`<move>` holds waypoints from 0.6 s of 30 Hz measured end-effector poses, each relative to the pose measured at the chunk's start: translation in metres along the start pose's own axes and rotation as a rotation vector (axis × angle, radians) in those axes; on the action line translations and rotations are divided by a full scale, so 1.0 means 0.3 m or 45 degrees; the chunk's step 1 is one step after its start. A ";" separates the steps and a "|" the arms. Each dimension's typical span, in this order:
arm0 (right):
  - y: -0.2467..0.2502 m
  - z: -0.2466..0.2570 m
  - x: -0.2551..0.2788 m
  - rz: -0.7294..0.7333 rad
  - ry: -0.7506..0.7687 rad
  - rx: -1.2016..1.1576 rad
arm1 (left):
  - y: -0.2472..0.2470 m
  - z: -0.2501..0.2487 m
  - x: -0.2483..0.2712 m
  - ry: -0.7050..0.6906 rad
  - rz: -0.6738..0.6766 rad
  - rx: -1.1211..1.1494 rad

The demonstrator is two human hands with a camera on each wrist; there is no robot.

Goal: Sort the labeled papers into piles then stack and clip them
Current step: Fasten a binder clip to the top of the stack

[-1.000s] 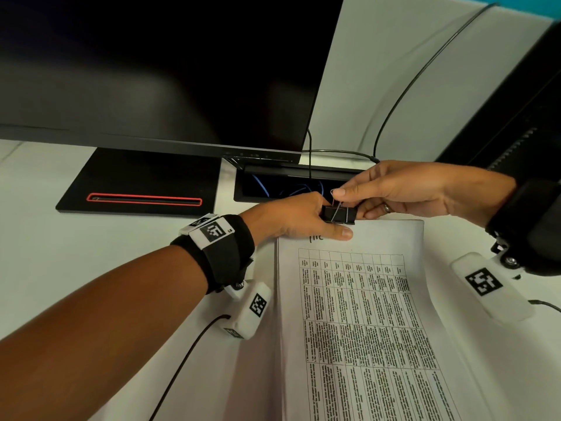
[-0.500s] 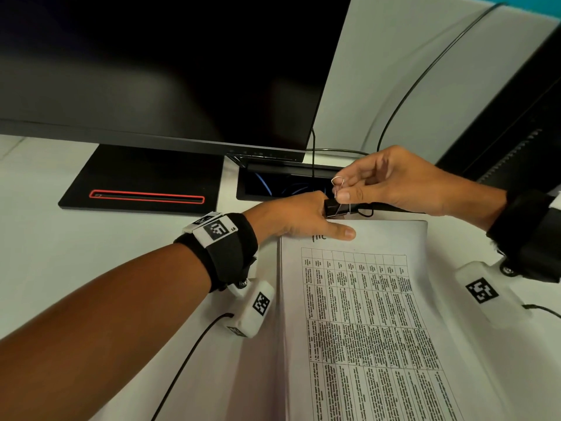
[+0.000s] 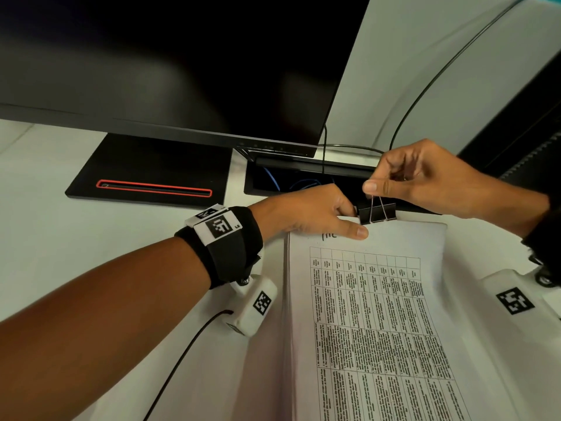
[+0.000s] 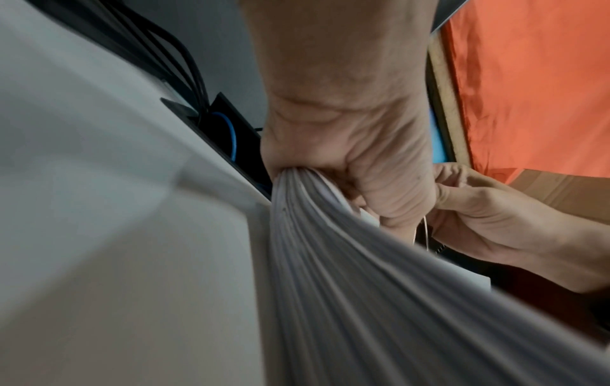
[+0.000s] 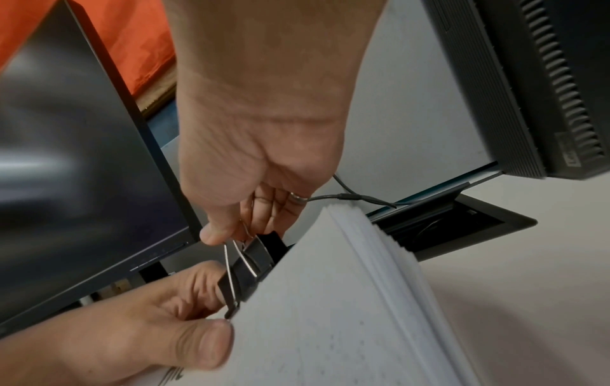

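A thick stack of printed papers [image 3: 370,323] with a table on its top sheet lies on the white desk, its far edge lifted. My left hand [image 3: 318,217] grips that far edge, thumb on top beside handwritten lettering; the left wrist view shows the sheets [image 4: 346,274] fanned under the palm. A black binder clip [image 3: 377,212] sits on the stack's top edge. My right hand [image 3: 419,180] pinches the clip's wire handles from above. In the right wrist view the clip [image 5: 254,263] bites the paper edge [image 5: 330,300] just above my left thumb.
A large dark monitor [image 3: 170,65] stands behind, its black base [image 3: 151,171] with a red-outlined slot at left. A cable well [image 3: 291,180] with blue wire opens just beyond the stack. Black cables [image 3: 425,95] run up the wall. A second monitor [image 3: 531,117] stands at right.
My right hand has risen from gripping the clip body low to pinching its wire handles above. The clip now sits upright on the paper edge. The left hand stays put.
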State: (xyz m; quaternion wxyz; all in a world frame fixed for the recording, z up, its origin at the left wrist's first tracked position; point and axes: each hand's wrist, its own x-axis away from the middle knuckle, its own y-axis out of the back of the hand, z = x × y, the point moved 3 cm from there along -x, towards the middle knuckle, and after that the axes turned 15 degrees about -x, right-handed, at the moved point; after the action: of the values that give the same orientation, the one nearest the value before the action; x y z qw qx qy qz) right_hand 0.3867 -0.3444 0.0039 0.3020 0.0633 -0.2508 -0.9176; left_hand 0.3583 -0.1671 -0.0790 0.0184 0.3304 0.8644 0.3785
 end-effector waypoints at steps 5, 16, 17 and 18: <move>0.010 0.002 -0.018 0.047 -0.046 -0.045 | 0.003 -0.014 0.008 -0.049 -0.029 -0.041; 0.007 -0.089 -0.005 0.010 -0.230 -0.343 | 0.009 -0.010 0.021 -0.025 -0.156 0.107; 0.007 -0.096 -0.002 -0.012 -0.243 -0.388 | 0.010 -0.009 0.022 -0.029 -0.169 0.118; 0.010 -0.102 -0.001 -0.033 -0.258 -0.428 | 0.010 -0.009 0.022 -0.040 -0.177 0.122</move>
State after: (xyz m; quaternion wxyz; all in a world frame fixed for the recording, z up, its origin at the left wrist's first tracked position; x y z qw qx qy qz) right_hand 0.3966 -0.3591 -0.0212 0.2695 -0.0776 -0.1221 -0.9521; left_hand 0.3539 -0.1634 -0.0736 0.0423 0.2759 0.9021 0.3292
